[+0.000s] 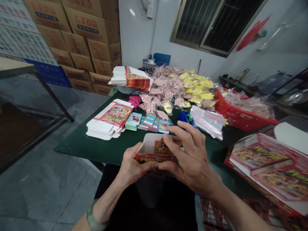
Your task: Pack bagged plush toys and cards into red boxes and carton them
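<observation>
Both my hands hold a small open cardboard box [157, 149], printed red with a white inside. My left hand [136, 163] supports it from below and at the left end, with a jade bangle [93, 218] on that wrist. My right hand [192, 157] grips it from the right, fingers spread over the open top and thumb along the lower front. A stack of flat white and red box blanks [109, 118] lies on the green table [96, 147] just beyond my hands. Several small teal and green printed packs [149, 122] sit beside it.
Pink and yellow sealed packets [178, 89] are heaped at the table's far side, behind another blank stack [131, 78]. A red basket [238, 110], clear plastic bags [208, 122] and a blue object [186, 118] lie nearby. Large printed boxes [269, 166] sit right; cartons [81, 41] stand behind.
</observation>
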Motion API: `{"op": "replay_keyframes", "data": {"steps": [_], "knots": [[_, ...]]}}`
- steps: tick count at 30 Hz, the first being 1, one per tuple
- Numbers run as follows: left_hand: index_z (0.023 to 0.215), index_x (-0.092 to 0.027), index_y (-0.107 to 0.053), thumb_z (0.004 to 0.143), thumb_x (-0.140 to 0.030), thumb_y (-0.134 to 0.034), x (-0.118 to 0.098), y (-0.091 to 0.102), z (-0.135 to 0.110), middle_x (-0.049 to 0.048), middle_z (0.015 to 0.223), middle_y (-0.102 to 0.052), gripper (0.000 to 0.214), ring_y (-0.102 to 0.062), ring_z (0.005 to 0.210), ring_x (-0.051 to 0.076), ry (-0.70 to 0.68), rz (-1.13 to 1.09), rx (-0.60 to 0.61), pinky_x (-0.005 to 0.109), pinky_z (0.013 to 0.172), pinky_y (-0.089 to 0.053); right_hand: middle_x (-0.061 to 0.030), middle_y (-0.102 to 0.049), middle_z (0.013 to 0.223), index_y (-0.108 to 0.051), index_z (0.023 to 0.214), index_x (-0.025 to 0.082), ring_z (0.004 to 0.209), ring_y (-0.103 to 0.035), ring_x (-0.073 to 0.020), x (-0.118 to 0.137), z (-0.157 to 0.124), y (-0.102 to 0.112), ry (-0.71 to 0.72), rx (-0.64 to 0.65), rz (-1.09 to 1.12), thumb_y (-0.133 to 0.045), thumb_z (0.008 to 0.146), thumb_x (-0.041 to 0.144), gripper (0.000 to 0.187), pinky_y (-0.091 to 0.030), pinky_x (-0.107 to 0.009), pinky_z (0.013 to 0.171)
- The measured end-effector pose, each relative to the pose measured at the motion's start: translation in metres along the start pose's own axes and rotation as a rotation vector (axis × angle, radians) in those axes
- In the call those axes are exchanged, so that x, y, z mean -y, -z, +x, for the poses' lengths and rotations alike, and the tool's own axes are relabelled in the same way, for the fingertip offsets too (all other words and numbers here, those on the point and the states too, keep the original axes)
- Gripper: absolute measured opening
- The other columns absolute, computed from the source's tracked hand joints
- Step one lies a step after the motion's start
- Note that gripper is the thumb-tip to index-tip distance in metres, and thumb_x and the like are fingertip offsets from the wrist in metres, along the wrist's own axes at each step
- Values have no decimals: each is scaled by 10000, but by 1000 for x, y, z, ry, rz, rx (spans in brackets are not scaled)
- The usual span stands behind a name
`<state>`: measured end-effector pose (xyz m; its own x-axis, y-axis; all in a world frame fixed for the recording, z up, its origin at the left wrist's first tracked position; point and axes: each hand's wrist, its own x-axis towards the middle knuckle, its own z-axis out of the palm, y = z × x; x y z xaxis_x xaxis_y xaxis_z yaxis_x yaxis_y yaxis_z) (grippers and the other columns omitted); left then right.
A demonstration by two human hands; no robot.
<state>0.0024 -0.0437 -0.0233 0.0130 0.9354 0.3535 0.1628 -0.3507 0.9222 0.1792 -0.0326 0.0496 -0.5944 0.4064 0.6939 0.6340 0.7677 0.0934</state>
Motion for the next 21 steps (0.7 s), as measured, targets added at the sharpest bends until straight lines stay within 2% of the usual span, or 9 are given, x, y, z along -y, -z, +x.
{"op": "replay_keyframes", "data": {"steps": [2, 6, 9, 11, 12, 15, 18, 20, 21], "knots": [[817, -145, -648, 615, -326, -777, 1, -1, 0, -1, 670, -678, 301, -596, 555, 121, 9, -22, -4, 202, 506, -503, -138, -496, 1278, -466, 1275, 239, 1253, -381, -343, 8, -12, -10, -100, -30, -28, -525, 872, 357, 424, -380, -541, 935], [821, -148, -654, 622, -369, -774, 2, -3, -1, 0, 662, -673, 321, -595, 545, 119, -33, -15, -14, 199, 494, -495, -131, -444, 1306, -385, 1364, 248, 1237, -402, -336, 14, -35, -24, -184, -210, 24, -548, 837, 216, 553, -370, -554, 972], [836, -161, -655, 609, -428, -774, 4, -4, -4, -3, 671, -665, 371, -597, 547, 125, -129, 116, -173, 213, 505, -500, -127, -457, 1306, -353, 1383, 239, 1205, -447, -313, 12, -42, -24, -286, -398, 162, -579, 807, 197, 621, -414, -537, 956], [918, -172, -644, 641, -435, -751, 7, -6, -3, 17, 758, -680, 397, -626, 615, 145, -222, 209, -297, 237, 571, -528, -125, -512, 1264, -353, 1371, 240, 1147, -514, -275, 10, -42, -29, -467, -391, 339, -576, 819, 192, 598, -467, -486, 916], [976, -175, -628, 671, -418, -731, 10, -8, -2, 29, 807, -685, 404, -640, 656, 154, -261, 242, -320, 248, 605, -539, -123, -545, 1226, -371, 1350, 236, 1105, -551, -253, 9, -43, -34, -568, -355, 444, -568, 831, 193, 557, -490, -453, 894], [1159, -178, -533, 751, -323, -672, 24, -15, 3, 65, 951, -675, 455, -659, 788, 171, -332, 295, -314, 257, 683, -551, -100, -610, 1098, -434, 1246, 223, 973, -621, -188, 6, -46, -59, -760, -354, 660, -545, 863, 216, 398, -529, -368, 840], [1308, -187, -403, 732, -247, -701, 40, -22, 8, 104, 1139, -607, 651, -631, 970, 190, -396, 297, -443, 263, 783, -539, -99, -591, 1109, -431, 1236, 222, 968, -611, -175, 3, -50, -84, -739, -430, 666, -543, 863, 217, 389, -530, -342, 817], [1343, -211, -363, 709, -190, -723, 47, -23, 10, 103, 1187, -573, 729, -602, 1036, 193, -477, 263, -534, 274, 825, -526, -107, -555, 1165, -406, 1286, 234, 993, -588, -182, 2, -52, -91, -667, -416, 629, -539, 860, 202, 447, -524, -345, 808], [1332, -228, -381, 704, -156, -722, 49, -23, 10, 93, 1184, -572, 718, -594, 1047, 191, -524, 246, -540, 281, 836, -522, -106, -541, 1182, -395, 1307, 244, 1005, -577, -184, 2, -53, -91, -629, -402, 608, -531, 861, 191, 469, -520, -346, 807]]}}
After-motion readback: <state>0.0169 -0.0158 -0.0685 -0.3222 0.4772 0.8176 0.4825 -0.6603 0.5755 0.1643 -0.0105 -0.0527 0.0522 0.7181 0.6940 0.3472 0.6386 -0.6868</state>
